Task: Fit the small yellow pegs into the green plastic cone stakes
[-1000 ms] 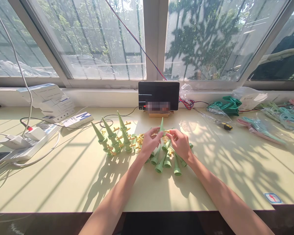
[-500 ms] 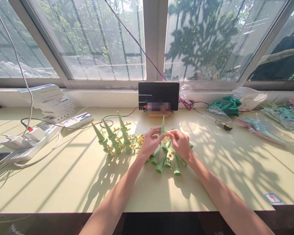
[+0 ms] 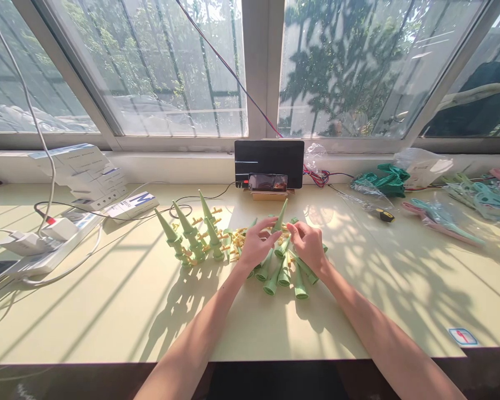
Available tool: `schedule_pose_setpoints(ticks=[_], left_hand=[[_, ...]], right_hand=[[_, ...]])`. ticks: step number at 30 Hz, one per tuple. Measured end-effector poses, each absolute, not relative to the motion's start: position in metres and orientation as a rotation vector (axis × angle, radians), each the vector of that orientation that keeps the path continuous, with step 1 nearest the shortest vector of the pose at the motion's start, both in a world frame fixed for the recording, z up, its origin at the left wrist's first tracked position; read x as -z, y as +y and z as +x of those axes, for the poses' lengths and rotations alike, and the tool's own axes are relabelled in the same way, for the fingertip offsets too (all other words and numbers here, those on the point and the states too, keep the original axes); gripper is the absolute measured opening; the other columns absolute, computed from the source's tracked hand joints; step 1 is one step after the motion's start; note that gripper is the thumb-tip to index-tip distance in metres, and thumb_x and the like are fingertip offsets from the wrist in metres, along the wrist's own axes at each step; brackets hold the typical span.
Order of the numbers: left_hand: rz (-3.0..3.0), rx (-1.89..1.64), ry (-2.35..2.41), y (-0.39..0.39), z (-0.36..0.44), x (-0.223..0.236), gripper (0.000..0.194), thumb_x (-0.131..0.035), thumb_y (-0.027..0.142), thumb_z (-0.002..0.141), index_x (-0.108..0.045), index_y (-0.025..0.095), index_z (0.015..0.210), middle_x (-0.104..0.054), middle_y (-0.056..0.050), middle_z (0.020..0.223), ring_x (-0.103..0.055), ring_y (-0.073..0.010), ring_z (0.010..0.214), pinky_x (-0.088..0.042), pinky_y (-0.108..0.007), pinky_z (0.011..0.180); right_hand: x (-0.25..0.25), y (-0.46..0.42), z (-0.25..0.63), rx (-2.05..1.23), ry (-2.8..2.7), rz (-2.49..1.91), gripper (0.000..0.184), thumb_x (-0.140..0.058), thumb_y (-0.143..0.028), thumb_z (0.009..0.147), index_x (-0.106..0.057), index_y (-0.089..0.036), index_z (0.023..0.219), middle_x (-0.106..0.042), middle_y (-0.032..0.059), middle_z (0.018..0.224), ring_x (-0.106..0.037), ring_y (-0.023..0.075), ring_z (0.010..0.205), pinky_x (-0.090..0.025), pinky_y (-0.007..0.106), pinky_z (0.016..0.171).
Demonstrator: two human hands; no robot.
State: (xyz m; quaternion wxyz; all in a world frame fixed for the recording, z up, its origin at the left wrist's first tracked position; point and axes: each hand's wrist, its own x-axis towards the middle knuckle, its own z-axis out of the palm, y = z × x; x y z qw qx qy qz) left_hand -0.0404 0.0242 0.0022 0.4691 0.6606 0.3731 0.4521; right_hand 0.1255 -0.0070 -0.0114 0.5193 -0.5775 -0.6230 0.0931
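A green cone-shaped watering spike (image 3: 280,214) points up between my hands, leaning slightly right. My left hand (image 3: 256,244) is closed around its lower part, which the fingers hide. Close beside it, my right hand (image 3: 308,244) pinches a small yellow valve, mostly covered by the fingertips. Beneath both hands lies a pile of loose green spikes (image 3: 284,275), their open threaded ends toward me. Yellow valves (image 3: 236,239) are heaped by my left hand. Farther left, several green spikes fitted with yellow valves (image 3: 191,233) stand upright in a group.
A black tablet (image 3: 269,155) with a phone (image 3: 268,182) before it stands by the window. At left are white boxes (image 3: 87,172), a power strip (image 3: 58,244) and cables. Bagged green and pink pieces (image 3: 445,222), a green bag (image 3: 387,180) and a black-yellow tool (image 3: 385,215) lie right.
The held spike has tilted from upright toward the right. My hands stay almost in place; the yellow piece visible between the fingertips before is now mostly hidden.
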Motion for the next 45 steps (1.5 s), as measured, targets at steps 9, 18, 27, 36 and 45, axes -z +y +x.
schedule_pose_setpoints(ticks=[9, 18, 27, 36, 45], left_hand=[[1.670, -1.083, 0.898, 0.024, -0.040, -0.001, 0.043, -0.070, 0.040, 0.084, -0.071, 0.025, 0.124, -0.069, -0.009, 0.121, -0.058, -0.0082, 0.057, -0.056, -0.026, 0.059], [1.610, -1.045, 0.935, 0.021, -0.038, -0.007, 0.044, -0.071, 0.040, 0.083, -0.071, 0.022, 0.123, -0.069, -0.011, 0.117, -0.058, -0.0078, 0.055, -0.051, -0.023, 0.052], [1.266, -1.060, 0.958, 0.024, -0.040, -0.013, 0.049, -0.078, 0.045, 0.075, -0.072, 0.014, 0.112, -0.066, -0.004, 0.076, -0.041, -0.0055, 0.045, -0.030, -0.023, 0.043], [1.220, -1.011, 0.901, 0.026, -0.045, -0.015, 0.044, -0.075, 0.049, 0.076, -0.075, 0.014, 0.103, -0.048, 0.004, 0.052, -0.036, -0.0073, 0.045, -0.027, -0.024, 0.047], [1.211, -1.001, 0.904, 0.028, -0.046, -0.011, 0.039, -0.073, 0.049, 0.079, -0.075, 0.015, 0.098, -0.049, 0.003, 0.055, -0.037, -0.0077, 0.046, -0.026, -0.024, 0.048]], right_hand=[[0.009, -0.005, 0.125, -0.165, -1.469, -1.417, 0.053, -0.047, -0.052, 0.098, -0.040, -0.023, 0.054, -0.040, -0.0035, 0.044, -0.032, 0.0121, 0.045, -0.031, 0.028, 0.048], [0.007, -0.007, 0.124, -0.206, -1.491, -1.398, 0.056, -0.044, -0.058, 0.099, -0.044, -0.023, 0.055, -0.042, -0.0030, 0.045, -0.035, 0.0118, 0.045, -0.031, 0.028, 0.048], [0.006, -0.007, 0.123, -0.310, -1.583, -1.270, 0.035, -0.057, -0.046, 0.095, -0.068, -0.018, 0.113, -0.075, 0.0092, 0.099, -0.062, 0.0142, 0.057, -0.050, 0.028, 0.057], [0.010, -0.004, 0.124, -0.271, -1.644, -1.221, 0.030, -0.058, -0.039, 0.095, -0.070, -0.017, 0.112, -0.074, 0.0097, 0.100, -0.063, 0.0145, 0.061, -0.052, 0.028, 0.060], [0.014, -0.003, 0.124, -0.208, -1.641, -1.219, 0.026, -0.057, -0.038, 0.097, -0.073, -0.021, 0.106, -0.074, 0.0064, 0.095, -0.063, 0.0152, 0.064, -0.051, 0.028, 0.060]])
